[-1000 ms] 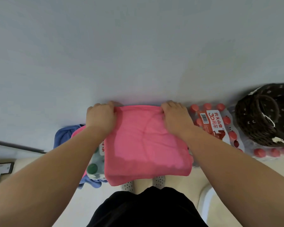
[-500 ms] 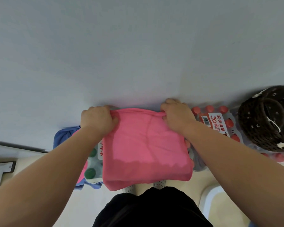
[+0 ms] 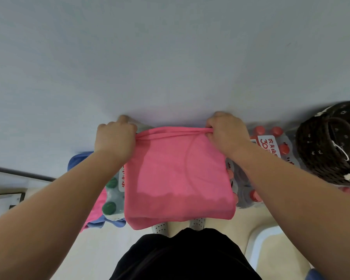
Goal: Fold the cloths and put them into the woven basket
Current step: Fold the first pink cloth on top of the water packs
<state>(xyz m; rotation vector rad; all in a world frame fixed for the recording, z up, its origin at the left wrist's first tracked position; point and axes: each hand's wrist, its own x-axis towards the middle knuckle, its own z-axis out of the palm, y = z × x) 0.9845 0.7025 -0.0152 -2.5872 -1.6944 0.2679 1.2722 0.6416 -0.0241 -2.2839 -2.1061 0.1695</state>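
A folded pink cloth [image 3: 176,176] hangs in front of me, stretched between my two hands. My left hand [image 3: 115,138] grips its upper left corner and my right hand [image 3: 226,134] grips its upper right corner, with the layered top edge pulled taut between them. The dark woven basket [image 3: 323,144] with a loop handle stands at the right, on shrink-wrapped bottles. At the lower left lie a blue cloth [image 3: 79,160] and another pink cloth [image 3: 97,207], mostly hidden by my left arm.
A pack of red-capped bottles [image 3: 271,142] sits right of the cloth, and a pack of green-capped bottles [image 3: 111,195] sits to the left. A plain pale wall [image 3: 170,57] fills the upper view. A white tub edge [image 3: 259,245] shows at the lower right.
Both hands have moved apart and lifted the pink cloth, pulling its top edge taut. The view has shifted slightly toward the cloth.
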